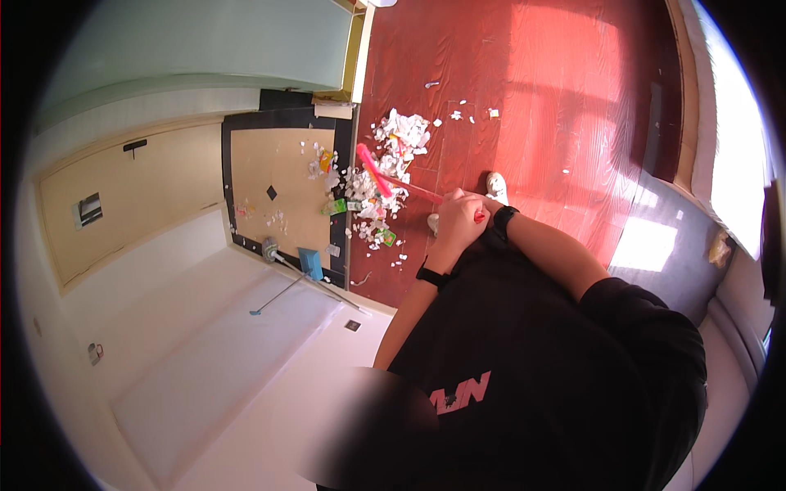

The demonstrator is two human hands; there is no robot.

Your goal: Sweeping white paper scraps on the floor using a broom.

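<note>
My left hand (455,232) and my right hand (473,201) are closed together on the red handle of a broom (375,170); its handle end pokes out beside the fingers. The broom's pink, bar-shaped head lies over a heap of crumpled white paper scraps (404,131) on the red wood floor. I cannot make out its bristles. Among the scraps are a green packet (333,207), another small green packet (387,237) and an orange wrapper (327,160). Some of the litter spreads over the dark border onto the beige tiles.
A blue dustpan (309,263) and a grey-headed brush (270,248) with long handles lean near the white wall at left. My white shoes (496,186) stand close to the heap. A pale green door (213,41) is at the upper left. Small scraps (456,114) lie farther off.
</note>
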